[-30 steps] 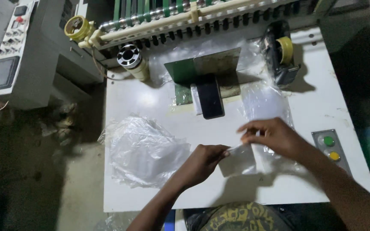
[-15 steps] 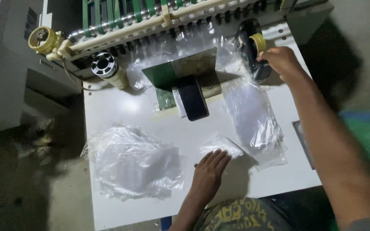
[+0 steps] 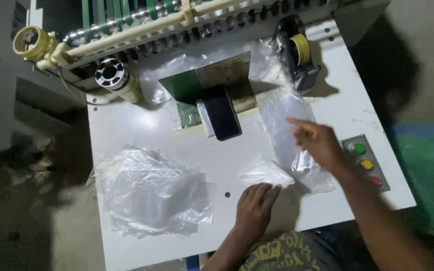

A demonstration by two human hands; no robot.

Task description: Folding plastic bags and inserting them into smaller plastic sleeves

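Folded clear plastic bag (image 3: 266,173) lies flat on our white worktable (image 3: 141,125), near its front edge, and our left hand (image 3: 254,211) rests on the bag's near end. Those fingers (image 3: 267,193) lie close together and fairly flat, pressing the film down rather than pinching it. From them the bag runs away and slightly leftward, toward the machine; its long axis looks roughly crosswise, though the film is too clear to trace every edge.

Our right hand (image 3: 317,143) hovers above the stack of clear bags (image 3: 290,130), just to the right of the folded one. Its fingers (image 3: 297,123) are loosely spread and point leftward. Whether they hold anything we cannot tell; a bit of tape would be too small to show. So our left hand is the nearer one, already touching, while the right is near but apart, up and to the right.

A crumpled pile of clear bags (image 3: 151,190) sits well apart to the left. The tape dispenser (image 3: 297,55) stands at the far right corner, a dark phone (image 3: 222,118) leans mid-table, and three coloured push buttons (image 3: 366,163) sit beside our right wrist.
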